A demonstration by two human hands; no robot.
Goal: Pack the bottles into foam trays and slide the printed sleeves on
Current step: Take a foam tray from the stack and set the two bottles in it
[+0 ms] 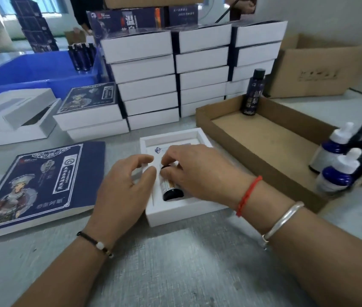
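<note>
Right fingers curled on small dark bottle, seating it in foam tray; left hand alongside, fingers apart. Risk: crooked seating, sleeve snagging later.

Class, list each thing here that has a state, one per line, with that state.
Foam tray: uncovered, partly filled.
Small bottle: lying in tray, capped.
Right hand: grips small bottle.
Left hand: open, over tray.
Printed sleeve: flat, unused.
Tall bottle: upright, capped.
Cardboard tray: open.
</note>
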